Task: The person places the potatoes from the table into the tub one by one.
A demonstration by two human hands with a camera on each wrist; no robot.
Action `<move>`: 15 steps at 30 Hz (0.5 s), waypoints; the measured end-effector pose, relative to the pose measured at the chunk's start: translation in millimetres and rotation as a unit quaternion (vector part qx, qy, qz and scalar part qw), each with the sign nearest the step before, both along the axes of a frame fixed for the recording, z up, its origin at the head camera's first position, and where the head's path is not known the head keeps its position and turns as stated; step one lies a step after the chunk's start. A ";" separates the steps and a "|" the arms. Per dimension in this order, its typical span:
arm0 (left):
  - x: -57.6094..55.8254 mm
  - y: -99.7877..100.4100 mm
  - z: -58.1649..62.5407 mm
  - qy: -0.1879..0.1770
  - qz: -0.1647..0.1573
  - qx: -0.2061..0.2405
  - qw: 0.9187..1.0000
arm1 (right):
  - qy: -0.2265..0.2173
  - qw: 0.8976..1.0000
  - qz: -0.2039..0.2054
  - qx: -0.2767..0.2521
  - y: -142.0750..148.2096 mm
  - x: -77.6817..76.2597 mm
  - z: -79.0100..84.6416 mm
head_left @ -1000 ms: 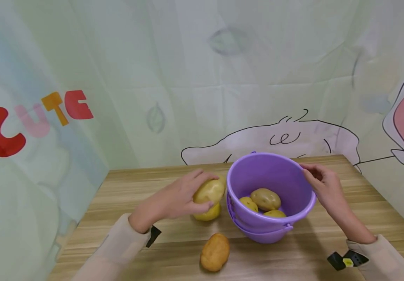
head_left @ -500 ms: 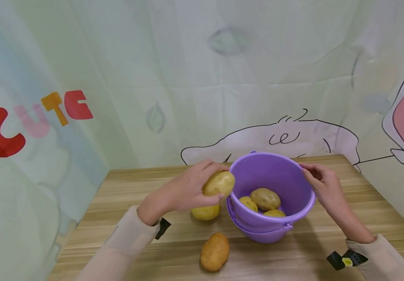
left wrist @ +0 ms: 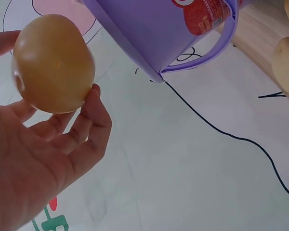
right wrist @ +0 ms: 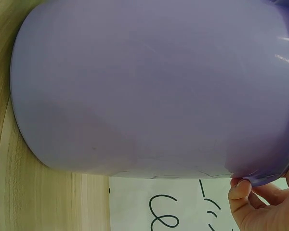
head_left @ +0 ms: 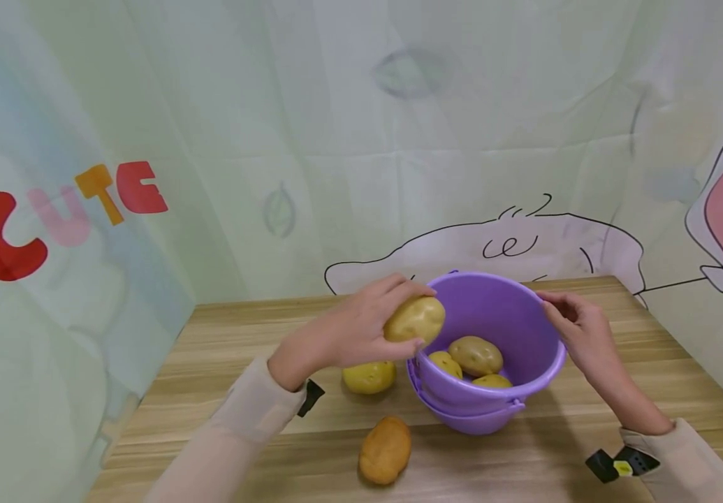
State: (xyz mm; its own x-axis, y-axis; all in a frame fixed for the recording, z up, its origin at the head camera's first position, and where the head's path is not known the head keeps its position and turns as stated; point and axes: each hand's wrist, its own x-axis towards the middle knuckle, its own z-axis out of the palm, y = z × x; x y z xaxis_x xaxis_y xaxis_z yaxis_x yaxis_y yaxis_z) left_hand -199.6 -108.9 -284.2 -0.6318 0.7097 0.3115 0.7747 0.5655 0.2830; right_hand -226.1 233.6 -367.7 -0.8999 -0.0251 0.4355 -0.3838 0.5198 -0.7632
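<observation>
My left hand [head_left: 361, 325] grips a pale yellow potato [head_left: 415, 323] at the left rim of a purple bucket [head_left: 483, 405]. In the left wrist view, thumb and fingertips hold that potato [left wrist: 53, 62] from its sides, with the palm apart from it. My right hand [head_left: 581, 335] pinches the bucket's right rim; the right wrist view shows its fingertips [right wrist: 241, 188] at the rim's edge. Inside the bucket lie a brownish potato [head_left: 476, 356] and two yellower ones, partly hidden by the wall.
A yellow potato [head_left: 369, 377] lies on the wooden table [head_left: 242, 335] left of the bucket. Nearer the front lies an orange-brown potato [head_left: 385, 450]. The bucket's handle [left wrist: 216, 53] hangs down along its side. Behind the table hangs a printed curtain [head_left: 229, 175].
My left hand has lifted the pale potato off from above the yellow one and carried it right and up to the bucket's rim. The right hand and bucket have stayed put.
</observation>
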 end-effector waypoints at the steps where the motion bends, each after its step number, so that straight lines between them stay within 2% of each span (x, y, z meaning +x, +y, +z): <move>1: -0.9 1.8 0.3 0.000 -0.003 0.001 1.000 | 0.001 1.000 0.000 -0.001 0.0 0.1 0.2; 15: -7.5 22.5 -1.6 0.016 -0.049 0.030 0.998 | 0.002 1.000 0.002 -0.005 -0.7 0.3 1.1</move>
